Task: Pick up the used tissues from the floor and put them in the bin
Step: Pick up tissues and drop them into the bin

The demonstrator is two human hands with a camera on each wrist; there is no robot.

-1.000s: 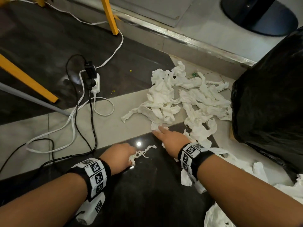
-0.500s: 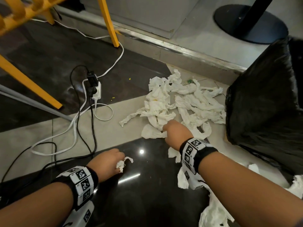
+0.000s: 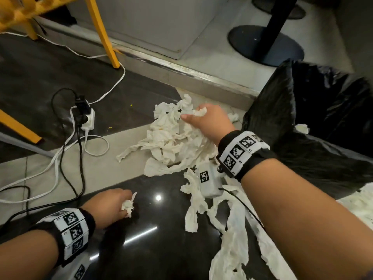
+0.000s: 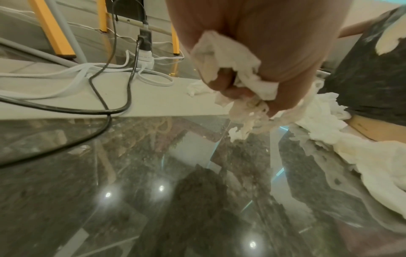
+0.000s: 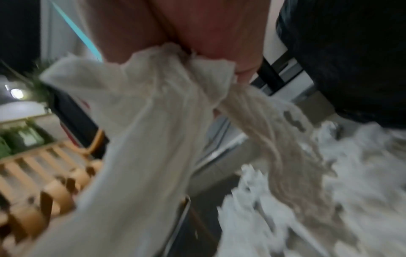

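A heap of crumpled white tissues (image 3: 171, 138) lies on the floor left of the black-lined bin (image 3: 323, 126). My right hand (image 3: 203, 118) is raised over the heap and grips a bunch of tissues (image 5: 153, 107) whose long strands hang down from the fist. Lower left, over the dark polished floor, my left hand (image 3: 113, 207) holds a small wad of tissue (image 4: 232, 73) in its curled fingers. More tissue strips (image 3: 232, 225) trail under my right forearm. One scrap (image 3: 301, 128) lies on the bin liner.
A white power strip (image 3: 88, 118) with black and white cables (image 3: 60, 164) lies on the floor at left. Yellow chair legs (image 3: 103, 33) stand behind it. A metal-edged step (image 3: 181, 71) runs across the back, with a black table base (image 3: 264, 43) beyond.
My right hand has closed on tissues at the heap and lifted them up toward the bin. My left hand has gathered its scrap into a wad and stayed low over the dark floor.
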